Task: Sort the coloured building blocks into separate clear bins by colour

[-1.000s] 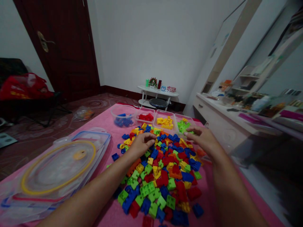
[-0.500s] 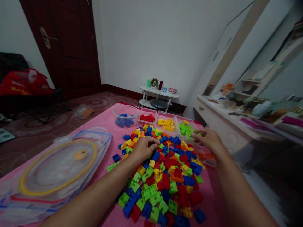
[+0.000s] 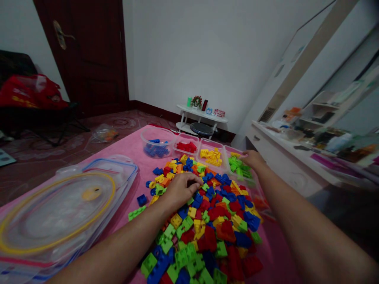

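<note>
My left hand [image 3: 182,189] rests low over the far part of a pile of toy building bricks [image 3: 207,213], its fingers curled and thumb near them; anything inside them is hidden. At the back right, my right hand [image 3: 252,158] reaches to the far rim of a clear plastic box [image 3: 226,157] of green bricks [image 3: 239,169]. Its fingertips come together near a few yellow bricks [image 3: 235,154] at the back of that box; what they pinch does not show. The pile mixes red, blue, green, yellow and orange bricks.
Beside the green box stand clear containers of yellow bricks [image 3: 211,156], red bricks [image 3: 187,147] and blue bricks [image 3: 156,149]. A box with orange bricks [image 3: 260,204] sits at the right edge. Stacked clear lids [image 3: 59,213] lie left on the pink cloth [image 3: 121,148].
My right hand has moved farther back, from the near side of the green box to its far rim, and its fingers have drawn together. My left hand stays over the pile. The view has shifted slightly.
</note>
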A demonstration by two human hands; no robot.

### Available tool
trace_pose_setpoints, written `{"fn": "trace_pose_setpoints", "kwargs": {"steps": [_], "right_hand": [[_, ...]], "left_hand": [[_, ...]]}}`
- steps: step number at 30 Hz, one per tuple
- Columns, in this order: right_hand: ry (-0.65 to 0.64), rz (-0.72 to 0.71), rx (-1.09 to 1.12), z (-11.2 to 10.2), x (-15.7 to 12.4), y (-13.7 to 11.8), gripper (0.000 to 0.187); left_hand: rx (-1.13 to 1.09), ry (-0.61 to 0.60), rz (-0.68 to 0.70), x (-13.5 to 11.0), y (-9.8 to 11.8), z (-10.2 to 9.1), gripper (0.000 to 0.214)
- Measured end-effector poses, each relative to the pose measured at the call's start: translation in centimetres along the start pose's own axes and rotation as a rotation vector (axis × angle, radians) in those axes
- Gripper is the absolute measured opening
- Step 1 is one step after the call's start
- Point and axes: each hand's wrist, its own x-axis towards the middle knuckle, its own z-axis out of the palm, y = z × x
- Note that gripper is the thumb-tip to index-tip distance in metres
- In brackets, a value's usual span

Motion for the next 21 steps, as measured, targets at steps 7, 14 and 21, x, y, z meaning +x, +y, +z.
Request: {"fn": "trace_pose_setpoints", "kwargs": {"steps": [7, 14, 21], "right_hand": [[-0.090, -0.086, -0.142, 3.6, 2.5, -1.5, 0.058], [-0.240, -0.286, -0.240, 4.3, 3.0, -1.8, 0.058], [-0.191, -0.310, -0.277, 3.7, 2.5, -2.2, 0.027]], "left_hand": [[0.014, 0.001, -0.003, -0.1, 0.5, -0.2, 0.019], [0.015, -0.017, -0.026, 0.0, 0.5, -0.2, 0.018], [0.043, -0.016, 0.001, -0.2, 0.4, -0.2, 0.022]]}}
